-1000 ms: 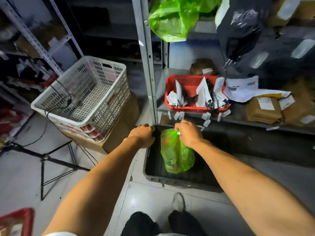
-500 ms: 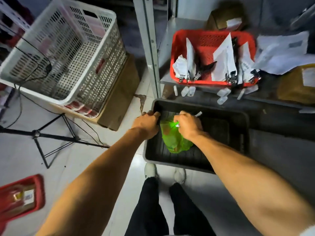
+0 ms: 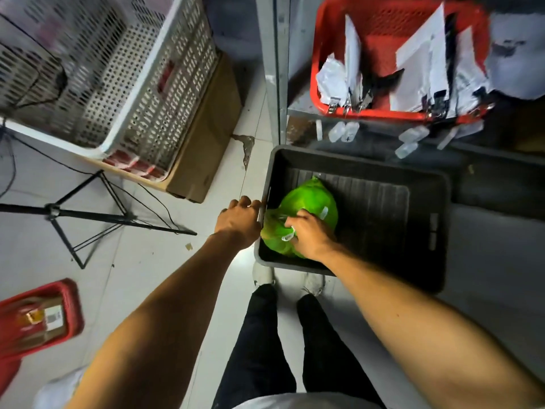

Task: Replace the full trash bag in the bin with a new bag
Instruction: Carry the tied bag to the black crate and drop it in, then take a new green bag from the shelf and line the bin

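Observation:
A black rectangular bin (image 3: pixel 436 219) stands on the floor by a metal shelf. Inside it, at the left end, lies a full green trash bag (image 3: pixel 309 199), tied at the top. My right hand (image 3: pixel 309 234) is down in the bin, fingers closed on the bag's knotted top. My left hand (image 3: pixel 239 219) grips the bin's left rim. The bag rests on the ribbed bottom of the bin.
A red basket (image 3: pixel 398 113) with papers and clips sits on the shelf above the bin. A white perforated crate (image 3: pixel 124 84) rests on a cardboard box (image 3: pixel 206 137) to the left. A black tripod stand (image 3: pixel 88 219) and a red tray (image 3: pixel 41 317) are on the floor. My feet stand beside the bin.
The green bag has gone down from hanging above the bin to lying on its bottom, with my right hand following it. My view has tilted downward. The left hand stays on the rim.

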